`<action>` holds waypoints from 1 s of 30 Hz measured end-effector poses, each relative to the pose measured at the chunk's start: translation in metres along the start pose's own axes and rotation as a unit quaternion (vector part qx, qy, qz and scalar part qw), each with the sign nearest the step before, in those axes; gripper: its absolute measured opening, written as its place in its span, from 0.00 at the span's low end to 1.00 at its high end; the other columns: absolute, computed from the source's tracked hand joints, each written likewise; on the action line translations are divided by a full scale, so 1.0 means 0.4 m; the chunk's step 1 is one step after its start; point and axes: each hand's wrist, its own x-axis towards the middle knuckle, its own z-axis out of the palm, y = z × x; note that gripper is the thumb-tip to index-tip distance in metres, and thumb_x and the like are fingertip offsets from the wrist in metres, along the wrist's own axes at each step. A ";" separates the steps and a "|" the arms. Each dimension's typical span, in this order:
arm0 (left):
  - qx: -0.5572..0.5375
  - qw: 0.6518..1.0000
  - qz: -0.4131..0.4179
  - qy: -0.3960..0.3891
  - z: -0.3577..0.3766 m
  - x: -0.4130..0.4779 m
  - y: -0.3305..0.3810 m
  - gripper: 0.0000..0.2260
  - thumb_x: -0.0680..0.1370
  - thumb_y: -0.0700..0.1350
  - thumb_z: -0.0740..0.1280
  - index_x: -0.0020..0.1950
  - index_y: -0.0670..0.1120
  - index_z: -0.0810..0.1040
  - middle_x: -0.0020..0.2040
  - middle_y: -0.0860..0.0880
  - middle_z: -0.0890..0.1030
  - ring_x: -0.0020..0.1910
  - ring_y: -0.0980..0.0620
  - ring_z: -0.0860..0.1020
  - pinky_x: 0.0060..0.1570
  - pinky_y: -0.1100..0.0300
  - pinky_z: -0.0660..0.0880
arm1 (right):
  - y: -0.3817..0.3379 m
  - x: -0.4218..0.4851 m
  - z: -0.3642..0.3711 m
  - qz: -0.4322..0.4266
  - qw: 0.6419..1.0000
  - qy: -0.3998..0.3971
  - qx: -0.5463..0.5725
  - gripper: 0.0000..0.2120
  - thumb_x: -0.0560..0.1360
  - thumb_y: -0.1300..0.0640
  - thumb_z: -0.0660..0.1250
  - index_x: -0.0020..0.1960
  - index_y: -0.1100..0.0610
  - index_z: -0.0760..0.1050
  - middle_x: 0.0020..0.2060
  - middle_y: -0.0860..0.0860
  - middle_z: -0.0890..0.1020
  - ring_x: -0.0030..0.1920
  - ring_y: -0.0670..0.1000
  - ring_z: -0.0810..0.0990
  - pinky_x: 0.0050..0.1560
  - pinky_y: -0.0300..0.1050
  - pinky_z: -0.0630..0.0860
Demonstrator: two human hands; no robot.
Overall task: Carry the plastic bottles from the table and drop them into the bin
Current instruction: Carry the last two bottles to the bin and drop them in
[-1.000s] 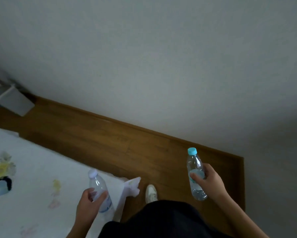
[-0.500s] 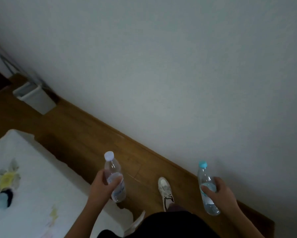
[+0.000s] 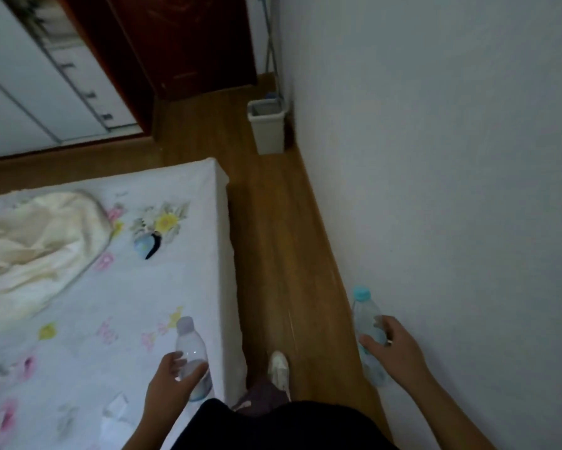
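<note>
My left hand (image 3: 172, 381) grips a clear plastic bottle with a pale cap (image 3: 190, 344), held upright over the near edge of the white flowered surface (image 3: 117, 287). My right hand (image 3: 393, 349) grips a second clear bottle with a light blue cap (image 3: 364, 315), held upright close to the wall. A beige open-topped bin (image 3: 268, 126) stands on the wooden floor far ahead, against the wall. Both bottles are well short of the bin.
A wooden floor strip (image 3: 273, 238) runs between the flowered surface and the grey wall (image 3: 435, 157) toward the bin. A cream cloth (image 3: 36, 241) and a small blue-and-black item (image 3: 146, 245) lie on the surface. A dark red door (image 3: 182, 43) and white cabinets (image 3: 29, 92) stand beyond. My shoe (image 3: 279, 368) is on the floor.
The view has swung left, so the bin now lies straight ahead down the floor strip. Both hands still hold their bottles; the door and cabinets have come into view.
</note>
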 end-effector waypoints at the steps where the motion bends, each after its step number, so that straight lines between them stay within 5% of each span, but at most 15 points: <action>1: -0.016 0.999 -0.035 0.015 -0.011 0.010 -0.007 0.41 0.52 0.68 0.71 0.60 0.47 0.75 0.53 0.47 0.82 0.52 0.46 0.80 0.55 0.49 0.74 | -0.049 0.049 0.009 -0.013 1.000 -0.012 0.000 0.28 0.72 0.47 0.75 0.67 0.53 0.71 0.53 0.47 0.79 0.49 0.48 0.79 0.46 0.40 0.76; 5: -0.078 0.991 -0.083 0.066 -0.048 0.107 0.008 0.42 0.50 0.66 0.73 0.59 0.46 0.75 0.53 0.45 0.82 0.54 0.44 0.81 0.60 0.47 0.74 | -0.216 0.217 0.062 -0.049 0.998 -0.041 -0.004 0.25 0.72 0.48 0.75 0.65 0.52 0.71 0.48 0.43 0.78 0.46 0.41 0.78 0.43 0.36 0.75; 10: -0.074 0.992 -0.083 0.061 -0.095 0.284 0.147 0.42 0.53 0.64 0.74 0.61 0.44 0.75 0.55 0.44 0.82 0.54 0.44 0.80 0.58 0.49 0.74 | -0.344 0.379 0.108 -0.022 0.999 -0.024 -0.008 0.27 0.72 0.49 0.74 0.67 0.57 0.70 0.51 0.49 0.77 0.47 0.49 0.78 0.48 0.42 0.76; 16: -0.033 0.999 -0.006 0.040 -0.122 0.527 0.415 0.29 0.68 0.60 0.75 0.63 0.48 0.73 0.57 0.47 0.80 0.57 0.45 0.79 0.56 0.49 0.75 | -0.426 0.533 0.115 0.025 1.000 0.015 -0.005 0.28 0.72 0.48 0.75 0.67 0.56 0.71 0.51 0.50 0.78 0.49 0.51 0.79 0.50 0.45 0.75; 23: -0.035 0.997 0.051 0.039 -0.117 0.831 0.709 0.34 0.63 0.65 0.72 0.63 0.48 0.74 0.55 0.50 0.80 0.56 0.48 0.78 0.57 0.51 0.75 | -0.566 0.829 0.091 0.046 0.998 0.028 -0.021 0.23 0.70 0.53 0.77 0.62 0.54 0.73 0.43 0.41 0.78 0.45 0.50 0.79 0.50 0.47 0.73; 27: -0.037 0.997 0.032 0.061 -0.120 0.993 0.831 0.27 0.70 0.55 0.77 0.64 0.45 0.73 0.56 0.49 0.80 0.55 0.48 0.78 0.55 0.51 0.74 | -0.704 1.062 0.107 0.035 0.999 -0.001 -0.025 0.28 0.70 0.51 0.77 0.66 0.57 0.73 0.50 0.50 0.81 0.49 0.53 0.81 0.48 0.46 0.74; 30: -0.057 0.994 0.000 0.090 -0.136 1.090 0.904 0.25 0.71 0.52 0.78 0.63 0.45 0.74 0.56 0.47 0.81 0.56 0.46 0.79 0.56 0.49 0.74 | -0.875 1.216 0.130 -0.007 0.998 -0.051 -0.044 0.23 0.70 0.51 0.77 0.62 0.54 0.74 0.47 0.46 0.82 0.45 0.46 0.82 0.41 0.39 0.75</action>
